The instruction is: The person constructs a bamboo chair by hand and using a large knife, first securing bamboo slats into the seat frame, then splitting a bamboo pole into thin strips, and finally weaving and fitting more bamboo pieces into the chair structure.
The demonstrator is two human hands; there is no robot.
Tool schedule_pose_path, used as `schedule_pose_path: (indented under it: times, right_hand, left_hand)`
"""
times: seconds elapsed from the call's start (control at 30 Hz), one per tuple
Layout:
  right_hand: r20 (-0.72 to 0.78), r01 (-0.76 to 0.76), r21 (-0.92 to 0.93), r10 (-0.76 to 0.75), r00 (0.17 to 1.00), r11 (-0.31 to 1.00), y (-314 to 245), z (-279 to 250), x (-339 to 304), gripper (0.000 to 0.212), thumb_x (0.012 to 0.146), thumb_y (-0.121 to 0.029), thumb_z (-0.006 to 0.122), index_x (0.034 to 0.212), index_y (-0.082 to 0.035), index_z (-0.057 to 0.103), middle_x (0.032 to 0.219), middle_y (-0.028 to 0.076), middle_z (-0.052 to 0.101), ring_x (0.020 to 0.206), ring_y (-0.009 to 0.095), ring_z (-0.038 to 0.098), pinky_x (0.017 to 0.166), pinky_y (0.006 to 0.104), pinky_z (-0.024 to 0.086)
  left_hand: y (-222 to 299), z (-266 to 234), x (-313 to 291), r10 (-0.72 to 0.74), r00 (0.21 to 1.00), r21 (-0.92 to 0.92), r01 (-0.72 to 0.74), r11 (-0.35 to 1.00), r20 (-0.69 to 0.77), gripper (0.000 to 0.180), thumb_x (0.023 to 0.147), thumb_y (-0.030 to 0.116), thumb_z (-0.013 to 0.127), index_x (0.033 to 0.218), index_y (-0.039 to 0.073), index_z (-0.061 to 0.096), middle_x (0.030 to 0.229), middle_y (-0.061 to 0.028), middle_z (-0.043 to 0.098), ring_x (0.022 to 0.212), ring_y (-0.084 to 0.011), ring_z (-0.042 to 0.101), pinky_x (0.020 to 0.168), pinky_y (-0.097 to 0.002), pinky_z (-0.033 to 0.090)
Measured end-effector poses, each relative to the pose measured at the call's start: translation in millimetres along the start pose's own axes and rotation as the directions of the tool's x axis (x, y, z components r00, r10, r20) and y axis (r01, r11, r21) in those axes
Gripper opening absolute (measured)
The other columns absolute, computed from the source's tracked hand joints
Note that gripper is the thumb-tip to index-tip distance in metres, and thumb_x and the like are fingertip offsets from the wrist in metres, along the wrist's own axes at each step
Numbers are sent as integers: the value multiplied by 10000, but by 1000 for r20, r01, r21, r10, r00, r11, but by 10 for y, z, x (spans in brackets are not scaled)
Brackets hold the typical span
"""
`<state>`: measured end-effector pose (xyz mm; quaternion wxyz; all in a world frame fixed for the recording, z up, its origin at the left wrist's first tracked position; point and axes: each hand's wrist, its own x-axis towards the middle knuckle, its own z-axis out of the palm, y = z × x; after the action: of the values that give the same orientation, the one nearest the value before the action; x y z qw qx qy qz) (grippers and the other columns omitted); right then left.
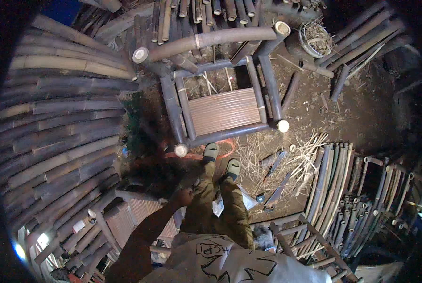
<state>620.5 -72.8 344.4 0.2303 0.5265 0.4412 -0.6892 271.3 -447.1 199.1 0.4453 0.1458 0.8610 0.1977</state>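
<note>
My left hand hangs beside my left thigh with its fingers curled closed; the area is dark, and what they hold, if anything, I cannot make out. My right hand is out of sight. In front of my feet stands a bamboo chair frame of thick dark poles, with pale cut ends on its posts. Slats of split bamboo cover the near part of its seat, while the far part is an open gap with a few thin sticks. Neither hand touches this frame.
Long bamboo poles are stacked along the left. Shavings and saws lie on the ground right of my feet. Bundled poles and a bamboo ladder-like frame stand at right. A basket of scraps sits far right.
</note>
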Motion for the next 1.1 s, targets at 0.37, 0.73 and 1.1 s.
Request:
schedule_pose_path:
  times: [0.37, 0.73, 1.1]
  right_hand:
    - [-276, 113, -469, -266, 924, 876, 13, 487, -424, 318, 925, -267, 638, 1148, -42, 675, 1054, 136, 701, 941, 212, 637, 849, 330, 492]
    - [-391, 17, -373, -174, 904, 928, -126, 417, -32, 276, 904, -266, 654, 961, 2, 689, 958, 192, 676, 891, 305, 622, 827, 381, 475]
    - [-225, -43, -294, -25, 974, 955, -755, -926, 370, 237, 920, -281, 615, 1007, -68, 671, 847, 114, 695, 712, 222, 665, 592, 364, 536]
  left_hand:
    - [362, -669, 356, 24, 964, 207, -81, 975, 264, 349, 883, 299, 525, 914, 9, 717, 976, -245, 689, 908, -414, 674, 816, -523, 527]
    - [1323, -419, 363, -35, 876, 320, -137, 938, 480, 343, 886, 256, 489, 1023, 40, 717, 1133, -194, 679, 1013, -366, 666, 895, -501, 512]
    - [2077, 82, -101, -53, 979, 127, 28, 991, 199, 482, 923, 424, 496, 1260, 104, 623, 1200, -199, 648, 1092, -369, 635, 929, -475, 503]
